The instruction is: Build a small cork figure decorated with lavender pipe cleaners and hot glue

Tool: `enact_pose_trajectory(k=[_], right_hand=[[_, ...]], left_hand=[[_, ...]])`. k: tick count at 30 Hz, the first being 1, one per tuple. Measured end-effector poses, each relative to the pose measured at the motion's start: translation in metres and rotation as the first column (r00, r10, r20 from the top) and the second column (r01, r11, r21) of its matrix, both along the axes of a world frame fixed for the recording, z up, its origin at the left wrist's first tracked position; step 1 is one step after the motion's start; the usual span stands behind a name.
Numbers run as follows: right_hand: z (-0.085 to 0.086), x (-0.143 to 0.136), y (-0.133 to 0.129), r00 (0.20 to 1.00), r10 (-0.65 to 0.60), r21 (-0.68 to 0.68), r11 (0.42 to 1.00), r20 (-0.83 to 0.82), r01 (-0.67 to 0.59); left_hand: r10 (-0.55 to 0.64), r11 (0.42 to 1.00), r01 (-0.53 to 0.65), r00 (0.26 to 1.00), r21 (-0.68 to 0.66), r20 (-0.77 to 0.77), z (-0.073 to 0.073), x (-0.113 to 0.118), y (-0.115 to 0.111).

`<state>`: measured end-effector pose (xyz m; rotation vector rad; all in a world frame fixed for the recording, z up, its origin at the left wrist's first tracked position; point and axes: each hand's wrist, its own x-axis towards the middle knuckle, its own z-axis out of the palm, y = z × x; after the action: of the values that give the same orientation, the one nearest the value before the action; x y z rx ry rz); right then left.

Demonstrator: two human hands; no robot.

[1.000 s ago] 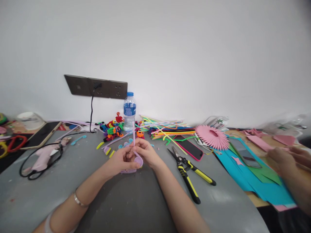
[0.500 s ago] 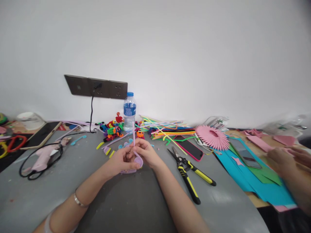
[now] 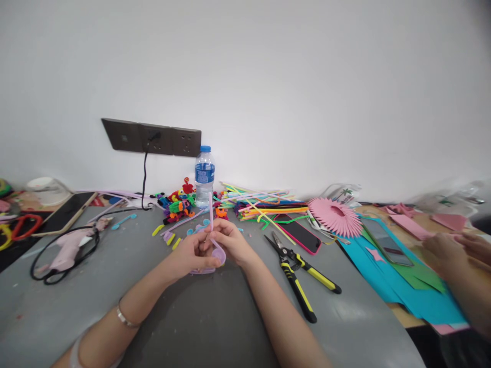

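Note:
Both hands meet over the middle of the grey table (image 3: 230, 317), fingers pinched round a light purple pipe cleaner (image 3: 210, 209). One end of it sticks straight up; its lower part is coiled into a flat disc below the fingers. My left hand (image 3: 195, 253) is closed on the coiled part, and my right hand (image 3: 229, 240) pinches the stem from the other side. More purple pipe-cleaner work shows under the left hand, mostly hidden. Just behind the hands lie small blue curled pieces (image 3: 201, 226) and short yellow pieces (image 3: 176, 243).
Pliers-like cutters (image 3: 295, 271) lie right of my right arm. A water bottle (image 3: 205, 176), colourful pipe-cleaner figures (image 3: 178, 207) and a pipe-cleaner bundle (image 3: 268, 204) line the wall. A glue gun (image 3: 69, 248) with looped cord sits left. Another person's hands (image 3: 445, 250) handle pink paper at right.
My hands and the purple pipe cleaner stay almost exactly in place. At the right, the other person's hands have shifted very slightly.

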<state>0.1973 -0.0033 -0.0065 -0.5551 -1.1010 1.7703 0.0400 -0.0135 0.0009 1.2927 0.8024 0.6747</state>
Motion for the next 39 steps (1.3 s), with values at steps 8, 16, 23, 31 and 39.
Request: enact_pose_trajectory(k=[8, 16, 23, 31, 39], right_hand=[[-0.0007, 0.0003, 0.0001, 1.0, -0.001, 0.011, 1.0, 0.003, 0.001], [-0.0023, 0.0005, 0.0005, 1.0, 0.009, 0.025, 1.0, -0.01, -0.009], [-0.0014, 0.0002, 0.0012, 1.0, 0.006, 0.014, 1.0, -0.008, -0.006], [0.0006, 0.0003, 0.0002, 1.0, -0.007, -0.008, 1.0, 0.018, 0.007], [0.0015, 0.0, -0.0004, 1.0, -0.005, -0.006, 1.0, 0.007, 0.005]], left_hand=[[0.011, 1.0, -0.011, 1.0, -0.01, 0.008, 0.0026, 0.0007, -0.0001], [0.009, 1.0, -0.009, 1.0, -0.008, -0.003, 0.0011, 0.0002, -0.0001], [0.0, 1.0, 0.0, 1.0, -0.014, 0.021, 0.0026, 0.0005, -0.0004], [-0.001, 1.0, 0.001, 1.0, -0.03, 0.009, 0.0025, 0.0004, -0.001], [0.007, 1.0, -0.007, 1.0, 0.006, 0.0, 0.0005, -0.0001, -0.0004]])
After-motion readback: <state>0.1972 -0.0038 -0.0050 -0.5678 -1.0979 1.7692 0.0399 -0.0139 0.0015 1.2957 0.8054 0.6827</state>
